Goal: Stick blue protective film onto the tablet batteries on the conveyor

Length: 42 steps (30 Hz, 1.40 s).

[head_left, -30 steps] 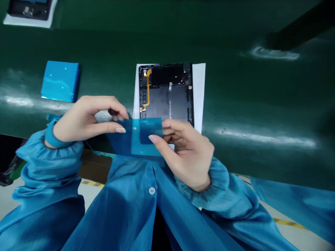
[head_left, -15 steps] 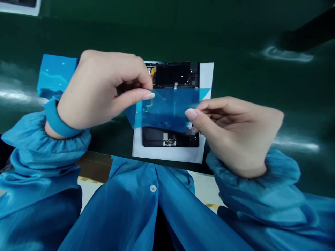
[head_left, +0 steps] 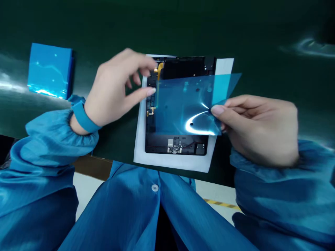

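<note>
Between thumb and fingers, my right hand pinches a see-through blue film sheet by its right side. The sheet spreads over the middle of an opened tablet-like device, and light glares on it near my thumb. Orange ribbon cable, a small circuit board and black parts show inside the device. White paper lies under it. At the device's upper left, my left hand holds nothing, its thumb and fingers apart; whether the fingertips touch the device I cannot tell.
A stack of blue film sheets lies on the dark green table at the left. The table's front edge runs just below the white paper. A dark object shows at the far right edge.
My left hand has let go of the blue film sheet, its fingers spreading. My right hand has moved right with the sheet, which now hangs from that hand alone.
</note>
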Available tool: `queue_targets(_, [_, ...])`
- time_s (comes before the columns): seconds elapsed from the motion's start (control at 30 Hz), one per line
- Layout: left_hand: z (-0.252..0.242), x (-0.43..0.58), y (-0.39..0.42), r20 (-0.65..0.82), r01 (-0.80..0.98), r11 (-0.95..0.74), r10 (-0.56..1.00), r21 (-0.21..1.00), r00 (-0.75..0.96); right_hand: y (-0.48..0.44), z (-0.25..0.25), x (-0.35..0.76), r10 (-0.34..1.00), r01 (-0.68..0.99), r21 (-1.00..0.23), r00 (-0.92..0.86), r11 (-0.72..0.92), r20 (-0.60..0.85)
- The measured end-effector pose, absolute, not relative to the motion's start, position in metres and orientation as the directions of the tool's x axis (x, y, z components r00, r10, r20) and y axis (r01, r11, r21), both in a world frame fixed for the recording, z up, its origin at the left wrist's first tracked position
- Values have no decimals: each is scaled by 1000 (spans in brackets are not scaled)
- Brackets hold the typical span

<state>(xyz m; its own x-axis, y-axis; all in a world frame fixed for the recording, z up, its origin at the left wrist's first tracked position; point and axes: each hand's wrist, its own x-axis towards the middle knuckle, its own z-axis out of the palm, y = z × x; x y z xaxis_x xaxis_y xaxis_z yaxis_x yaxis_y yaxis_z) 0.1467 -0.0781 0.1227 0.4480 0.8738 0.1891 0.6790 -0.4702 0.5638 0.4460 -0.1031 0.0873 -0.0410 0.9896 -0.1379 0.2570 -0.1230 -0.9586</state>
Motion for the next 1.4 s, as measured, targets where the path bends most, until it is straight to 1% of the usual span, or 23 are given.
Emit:
queue_targets(0.03, [119, 145, -84, 199, 638, -541, 825, 548, 529, -104, 81, 449, 987, 236, -961, -23, -147, -157])
queue_targets(0.1, [110, 141, -95, 154, 528, -635, 709, 564, 688, -106, 72, 452, 986, 221, -961, 2, -165, -169])
queue_targets(0.13, [105, 139, -99, 119, 481, -652, 657, 586, 745, -108, 69, 453, 985, 223, -960, 0, -167, -172])
queue_targets(0.2, [97, 137, -104, 46, 454, -645, 604, 614, 796, -111, 66, 453, 985, 229, -960, -15, -164, -172])
queue_targets(0.3, [87, 137, -105, -14, 465, -622, 590, 630, 807, -115, 64, 452, 989, 261, -955, -19, -138, -148])
queue_targets(0.5, [83, 139, -104, 35, 437, -620, 600, 652, 799, -117, 63, 453, 992, 339, -933, 7, -119, -124])
queue_targets(0.7, [85, 139, -103, -60, 488, -588, 597, 645, 800, -116, 67, 449, 995, 403, -911, -8, -87, -99])
queue_targets(0.83, [84, 139, -103, -58, 485, -598, 591, 639, 805, -116, 70, 449, 996, 441, -894, -11, -79, -94])
queue_targets(1.07, [83, 139, -104, 1, 456, -615, 596, 644, 803, -114, 71, 447, 997, 449, -891, -14, -63, -77])
queue_targets(1.4, [83, 138, -104, -23, 464, -600, 595, 651, 803, -113, 74, 446, 996, 448, -892, -18, -67, -84])
